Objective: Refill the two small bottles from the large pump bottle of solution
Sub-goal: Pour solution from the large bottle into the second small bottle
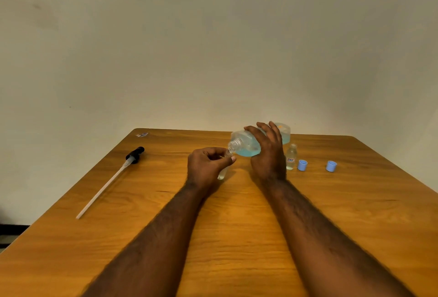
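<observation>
We fill one small bottle (222, 174)
Left hand (207, 165) grips it; right hand (269, 157) clasps the tilted big bottle (245, 145), mouths together. Next likely calls for slow tipping.

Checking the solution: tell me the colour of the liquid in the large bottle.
Pale blue-green liquid in the large bottle, head view.

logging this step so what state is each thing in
large bottle, pump off, tilted, mouth at the held small bottle
held small bottle, uncapped, in left hand
other small bottle, uncapped, upright on table
blue caps, both off, on table
pump, removed, lying on table
right hand, grips large bottle
</observation>
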